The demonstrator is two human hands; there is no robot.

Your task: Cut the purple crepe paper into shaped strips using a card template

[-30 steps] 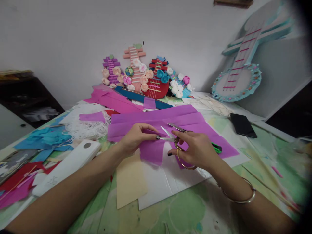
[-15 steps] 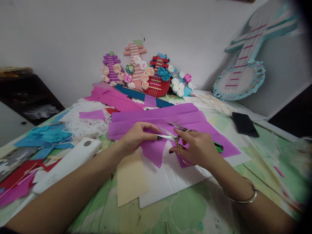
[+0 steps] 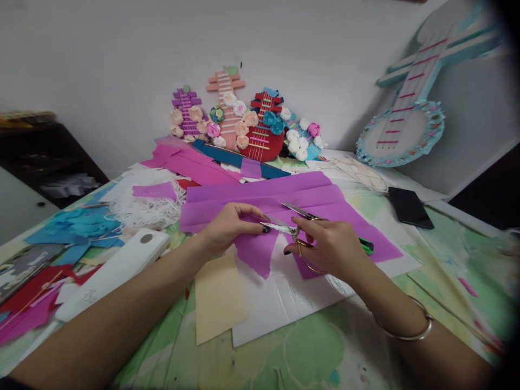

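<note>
My right hand (image 3: 331,241) has its thumb and fingers in the loops of gold-handled scissors (image 3: 280,228), whose silver blades point left. My left hand (image 3: 231,230) pinches purple paper between thumb and fingertips, right by the blade tips. Below those fingers hangs a purple paper flap (image 3: 257,257). Behind both hands spreads the large purple sheet (image 3: 260,192), creased in long folds. A second metal blade (image 3: 298,209) lies on it just past my right fingers, its handle partly hidden. The green end of a cutter (image 3: 366,245) shows beyond my right hand.
White board (image 3: 276,319) and a beige card (image 3: 219,309) lie underneath. At left are a white device (image 3: 117,273), shredded white paper (image 3: 142,208) and coloured scraps. A black phone (image 3: 410,207) rests at right. Flower-decorated paper guitars (image 3: 227,114) stand against the wall.
The scissor blades have closed together from a wider gap. My left hand keeps its pinch in almost the same spot.
</note>
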